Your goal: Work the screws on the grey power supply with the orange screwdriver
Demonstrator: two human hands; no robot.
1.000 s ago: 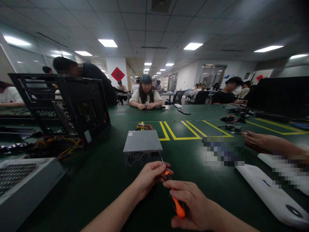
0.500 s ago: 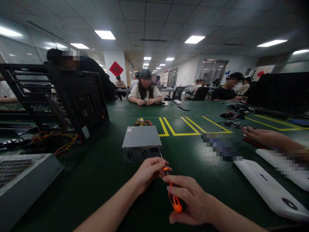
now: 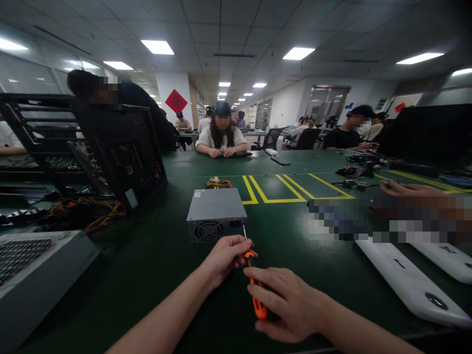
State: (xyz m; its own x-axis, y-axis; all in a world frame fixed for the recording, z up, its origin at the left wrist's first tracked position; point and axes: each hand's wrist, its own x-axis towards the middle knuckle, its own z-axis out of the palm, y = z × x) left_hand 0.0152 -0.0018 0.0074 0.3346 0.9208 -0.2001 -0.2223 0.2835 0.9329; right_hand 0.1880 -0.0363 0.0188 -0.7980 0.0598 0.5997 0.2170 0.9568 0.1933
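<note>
A grey computer power supply (image 3: 216, 209) sits on the green table, its fan grille and power socket facing me. My right hand (image 3: 285, 300) is wrapped round the orange and black handle of a screwdriver (image 3: 259, 309). With its fingers pinched, my left hand (image 3: 227, 256) holds the screwdriver's shaft just ahead of the handle. The thin metal shaft reaches up to the right end of the power supply's near face. Whether the tip sits in a screw is too small to tell. Bundled coloured cables (image 3: 219, 184) lie behind the power supply.
An open black computer case (image 3: 136, 147) stands at left, with a larger grey power supply (image 3: 70, 260) before it. White devices (image 3: 405, 280) lie at right, near another person's hand (image 3: 413, 191). Yellow tape (image 3: 283, 200) marks the table (image 3: 155, 290). A person (image 3: 221, 135) sits opposite.
The screwdriver's handle end has swung a little to the left with my right hand. My left hand still pinches the shaft, and the power supply stays put. The other person's hand at right has shifted.
</note>
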